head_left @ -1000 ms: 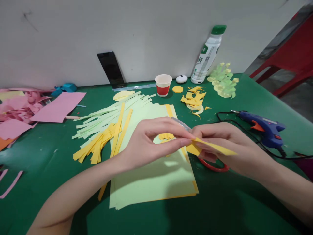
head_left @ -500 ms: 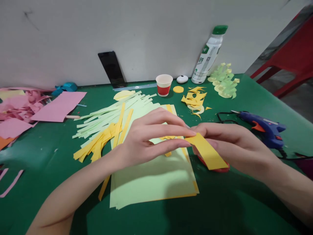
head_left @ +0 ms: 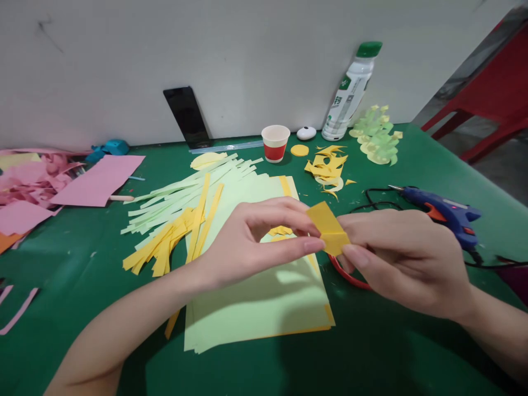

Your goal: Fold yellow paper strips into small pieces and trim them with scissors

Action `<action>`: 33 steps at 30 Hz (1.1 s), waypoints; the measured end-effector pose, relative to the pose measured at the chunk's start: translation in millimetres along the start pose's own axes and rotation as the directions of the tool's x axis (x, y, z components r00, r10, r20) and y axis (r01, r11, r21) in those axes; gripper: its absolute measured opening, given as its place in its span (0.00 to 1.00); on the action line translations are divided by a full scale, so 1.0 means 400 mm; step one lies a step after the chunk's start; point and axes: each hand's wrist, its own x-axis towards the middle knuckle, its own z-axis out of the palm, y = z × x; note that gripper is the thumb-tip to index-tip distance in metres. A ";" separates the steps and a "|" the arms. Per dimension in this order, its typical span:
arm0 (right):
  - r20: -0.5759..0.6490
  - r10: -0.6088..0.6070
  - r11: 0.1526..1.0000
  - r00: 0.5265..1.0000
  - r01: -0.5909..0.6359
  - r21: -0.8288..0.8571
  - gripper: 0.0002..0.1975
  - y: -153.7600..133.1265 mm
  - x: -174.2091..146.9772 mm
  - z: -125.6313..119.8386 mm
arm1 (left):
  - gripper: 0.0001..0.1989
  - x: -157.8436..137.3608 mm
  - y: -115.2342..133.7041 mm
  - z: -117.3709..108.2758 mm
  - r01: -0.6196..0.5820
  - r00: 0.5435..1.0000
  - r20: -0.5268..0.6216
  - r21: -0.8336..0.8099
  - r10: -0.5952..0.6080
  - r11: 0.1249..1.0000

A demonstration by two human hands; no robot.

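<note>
Between my two hands is a short yellow paper strip (head_left: 324, 217), bent over on itself with a crease across it. My left hand (head_left: 268, 231) pinches its left side between thumb and fingers. With thumb and curled fingers, my right hand (head_left: 404, 253) grips the folded right end. Under the hands lies a stack of light green paper sheets (head_left: 256, 308), with yellow edges peeking out and small folded yellow pieces (head_left: 280, 231) on top. A red scissors handle (head_left: 350, 278) shows partly beneath my right hand; the rest is hidden.
Yellow strips (head_left: 165, 247) and pale green strips (head_left: 177, 198) lie left of the stack. A glue gun (head_left: 443, 212) with a black cord rests at right. Behind stand a paper cup (head_left: 275, 144), a bottle (head_left: 348, 96) and a leaning phone (head_left: 187, 116). Pink paper (head_left: 101, 179) lies far left.
The yellow strip, earlier hanging flat toward me, is now folded over and raised. My right hand has turned and closed its fingers on it, uncovering more of the red handle.
</note>
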 end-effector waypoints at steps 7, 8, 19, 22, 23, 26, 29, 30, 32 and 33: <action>0.011 0.035 0.999 0.999 -0.035 -0.040 0.15 0.001 0.002 0.013 | 0.03 -0.004 0.011 0.007 0.119 0.991 -0.065 0.071 -0.115 0.990; 0.014 0.034 0.997 0.999 -0.033 -0.069 0.15 0.002 0.002 0.014 | 0.03 -0.005 0.011 0.006 0.132 0.989 -0.080 0.055 -0.127 0.990; 0.137 0.133 0.982 0.982 -0.149 0.114 0.15 0.006 -0.002 0.001 | 0.05 -0.004 0.012 0.006 0.258 0.963 -0.054 -0.107 -0.265 0.960; 0.178 0.197 0.955 0.964 -0.230 0.189 0.15 0.012 -0.004 -0.002 | 0.04 -0.003 0.012 0.006 0.218 0.972 -0.072 -0.072 -0.223 0.973; 0.190 0.208 0.946 0.959 -0.247 0.208 0.16 0.013 -0.004 -0.002 | 0.04 -0.004 0.012 0.006 0.197 0.976 -0.083 -0.050 -0.201 0.979; 0.207 0.228 0.916 0.952 -0.281 0.285 0.16 0.012 -0.006 0.001 | 0.02 -0.008 0.011 0.009 0.110 0.986 -0.128 0.002 -0.109 0.994; 0.216 0.285 0.850 0.934 -0.351 0.394 0.15 0.009 -0.008 0.005 | 0.05 -0.012 0.005 0.010 -0.030 0.988 -0.152 0.041 0.036 0.999; 0.229 0.308 0.816 0.923 -0.380 0.436 0.15 0.009 -0.009 0.006 | 0.07 -0.011 0.001 0.009 -0.093 0.984 -0.148 0.072 0.103 0.993; 0.277 0.341 0.723 0.898 -0.439 0.533 0.16 0.009 -0.010 0.007 | 0.10 -0.007 -0.007 0.003 -0.259 0.955 -0.099 0.174 0.278 0.950; 0.307 0.348 0.662 0.886 -0.464 0.588 0.16 0.010 -0.010 0.007 | 0.10 -0.003 -0.012 -0.002 -0.350 0.926 -0.060 0.236 0.373 0.906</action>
